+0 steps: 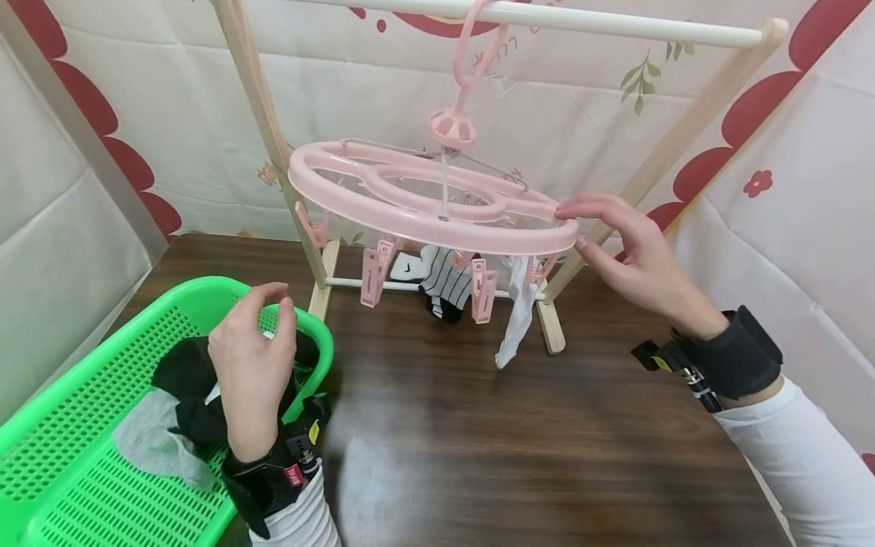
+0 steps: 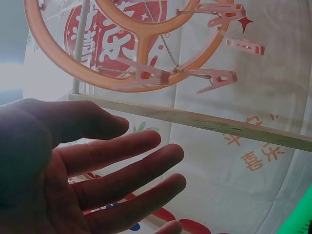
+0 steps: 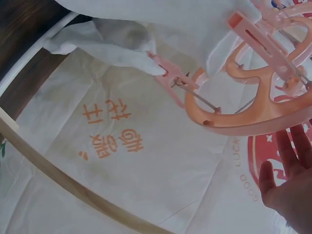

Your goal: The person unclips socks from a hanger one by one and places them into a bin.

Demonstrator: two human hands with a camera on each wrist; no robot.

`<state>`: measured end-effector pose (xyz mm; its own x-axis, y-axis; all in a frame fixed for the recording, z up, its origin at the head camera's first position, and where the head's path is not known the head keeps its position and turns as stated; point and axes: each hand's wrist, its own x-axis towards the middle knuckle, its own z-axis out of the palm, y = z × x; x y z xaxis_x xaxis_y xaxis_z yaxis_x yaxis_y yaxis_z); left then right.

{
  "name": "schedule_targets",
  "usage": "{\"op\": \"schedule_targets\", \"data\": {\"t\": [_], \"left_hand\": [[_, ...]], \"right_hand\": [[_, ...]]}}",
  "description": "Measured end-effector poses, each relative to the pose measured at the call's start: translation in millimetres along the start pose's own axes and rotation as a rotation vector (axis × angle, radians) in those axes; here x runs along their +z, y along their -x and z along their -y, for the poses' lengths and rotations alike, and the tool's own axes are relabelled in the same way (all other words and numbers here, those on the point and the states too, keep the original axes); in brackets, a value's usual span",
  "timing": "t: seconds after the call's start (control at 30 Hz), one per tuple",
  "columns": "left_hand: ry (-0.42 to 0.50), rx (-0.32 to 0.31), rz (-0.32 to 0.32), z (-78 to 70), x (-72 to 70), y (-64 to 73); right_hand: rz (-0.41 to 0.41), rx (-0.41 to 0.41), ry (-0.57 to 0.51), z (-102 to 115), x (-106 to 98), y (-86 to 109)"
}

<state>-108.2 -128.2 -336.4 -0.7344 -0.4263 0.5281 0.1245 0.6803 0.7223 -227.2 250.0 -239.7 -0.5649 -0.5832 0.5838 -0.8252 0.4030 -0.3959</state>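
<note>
A round pink clip hanger (image 1: 410,220) hangs from a white bar by its hook. My right hand (image 1: 639,258) is at the hanger's right rim, with fingertips touching it and fingers fairly straight. In the right wrist view, the fingers (image 3: 287,151) reach up to the rim. A white sock (image 1: 519,308) dangles from a clip near that hand. Behind the front clips hangs a grey striped sock (image 1: 447,281) with a black end. My left hand (image 1: 253,365) is over the green basket (image 1: 317,342), holding nothing, its fingers loosely bent and apart.
Black socks (image 1: 187,368) and a grey cloth piece (image 1: 153,437) lie in the basket. Pink clothespins (image 1: 372,273) hang around the hanger. A wooden-legged rack (image 1: 266,114) stands on the dark wooden table (image 1: 478,441), before a white patterned cloth backdrop.
</note>
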Motion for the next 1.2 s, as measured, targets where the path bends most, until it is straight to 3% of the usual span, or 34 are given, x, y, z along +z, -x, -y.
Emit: {"op": "schedule_targets", "data": {"t": [0.13,0.47,0.7,1.2], "left_hand": [[-0.003,-0.003,0.006,-0.5,1.0,-0.5],[-0.025,-0.014,0.042,-2.6,2.1,-0.6],[-0.043,0.002,0.033,-1.9,2.6,-1.3],[-0.041,-0.016,0.037,0.3,-0.7,-0.6]], "right_hand": [[0.016,-0.024,-0.023,8.1,-1.1,1.3],[0.045,-0.184,-0.062,25.6,6.9,-7.4],[0.041,-0.222,-0.060,33.8,15.1,-13.8],[0.234,-0.354,-0.118,56.7,46.5,-52.0]]}}
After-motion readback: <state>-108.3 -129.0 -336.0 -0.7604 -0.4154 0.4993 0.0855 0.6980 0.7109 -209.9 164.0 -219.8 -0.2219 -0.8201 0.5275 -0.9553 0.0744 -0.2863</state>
